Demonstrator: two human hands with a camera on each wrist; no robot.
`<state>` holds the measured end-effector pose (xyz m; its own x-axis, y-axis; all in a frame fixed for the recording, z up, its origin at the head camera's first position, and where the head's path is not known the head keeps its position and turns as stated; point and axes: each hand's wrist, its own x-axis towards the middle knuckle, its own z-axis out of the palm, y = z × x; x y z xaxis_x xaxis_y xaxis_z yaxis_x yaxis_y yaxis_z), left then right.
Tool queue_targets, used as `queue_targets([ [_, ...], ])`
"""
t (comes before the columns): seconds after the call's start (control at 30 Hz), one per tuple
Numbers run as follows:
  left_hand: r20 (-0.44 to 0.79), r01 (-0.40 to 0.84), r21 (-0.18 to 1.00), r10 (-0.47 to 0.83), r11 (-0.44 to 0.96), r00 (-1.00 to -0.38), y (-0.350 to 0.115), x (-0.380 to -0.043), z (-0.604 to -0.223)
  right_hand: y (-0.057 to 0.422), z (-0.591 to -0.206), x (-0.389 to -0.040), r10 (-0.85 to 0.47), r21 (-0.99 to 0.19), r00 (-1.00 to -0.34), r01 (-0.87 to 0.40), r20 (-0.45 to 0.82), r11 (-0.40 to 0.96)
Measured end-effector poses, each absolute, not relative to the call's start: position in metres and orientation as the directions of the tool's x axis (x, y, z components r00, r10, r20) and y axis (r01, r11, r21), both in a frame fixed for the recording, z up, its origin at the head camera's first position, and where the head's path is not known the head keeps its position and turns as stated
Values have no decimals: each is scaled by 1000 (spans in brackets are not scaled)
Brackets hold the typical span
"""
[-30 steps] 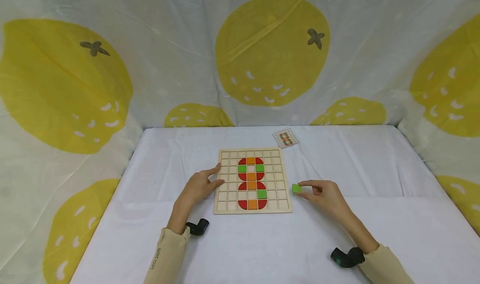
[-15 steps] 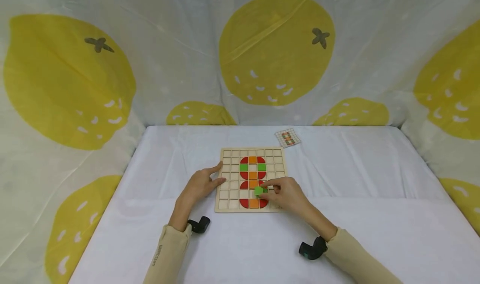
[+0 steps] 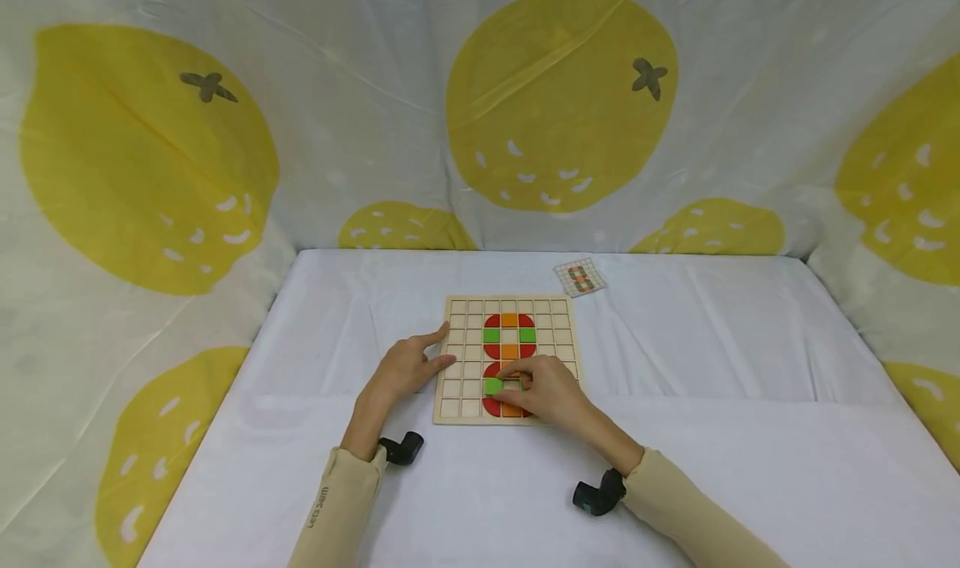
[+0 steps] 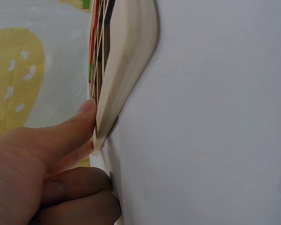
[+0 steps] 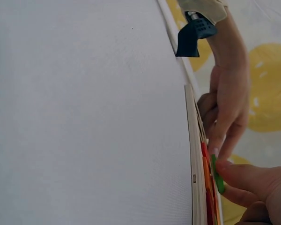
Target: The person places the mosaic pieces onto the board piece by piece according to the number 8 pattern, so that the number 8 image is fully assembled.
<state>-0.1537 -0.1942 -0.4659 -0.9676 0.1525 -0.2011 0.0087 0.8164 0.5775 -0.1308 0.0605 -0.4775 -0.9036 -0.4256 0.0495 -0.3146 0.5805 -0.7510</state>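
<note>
A square wooden grid board [image 3: 453, 390] lies on the white-covered table, with red, orange and green tiles set in a figure-eight pattern. My left hand [image 3: 403, 366] holds its left edge; in the left wrist view the thumb [image 4: 72, 133] presses the rim while the lower fingers are curled by the table. Between thumb and index finger, my right hand [image 3: 551, 391] pinches a green square tile [image 3: 492, 386] at the left side of the lower loop. That tile [image 5: 217, 174] stands tilted at the board's surface in the right wrist view. The right fingers cover part of the lower loop.
A small pattern card [image 3: 581, 278] showing the same figure lies behind the board, toward the right. White cloth with yellow lemons [image 3: 562, 101] hangs behind the table [image 3: 712, 326]. Black wrist devices [image 3: 600, 495] sit at both sleeves.
My right hand has carried the green tile leftward from beside the board, across it, to the left side of the lower loop. The left hand stays at the board's edge.
</note>
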Motion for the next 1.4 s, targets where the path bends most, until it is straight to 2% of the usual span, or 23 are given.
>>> queue_targets([
  [0.93, -200, 2, 572, 142, 821, -969, -194, -153, -466, 57, -486, -133, -432, -764, -901, -310, 46, 565],
  [1.23, -199, 8, 564, 146, 826, -969, -193, -153, -467, 62, -479, -131, -390, -825, -920, -243, 30, 510],
  [1.4, -199, 1, 563, 136, 826, -971, -192, -153, -468, 73, -474, -130, -361, -815, -932, -221, 16, 535],
])
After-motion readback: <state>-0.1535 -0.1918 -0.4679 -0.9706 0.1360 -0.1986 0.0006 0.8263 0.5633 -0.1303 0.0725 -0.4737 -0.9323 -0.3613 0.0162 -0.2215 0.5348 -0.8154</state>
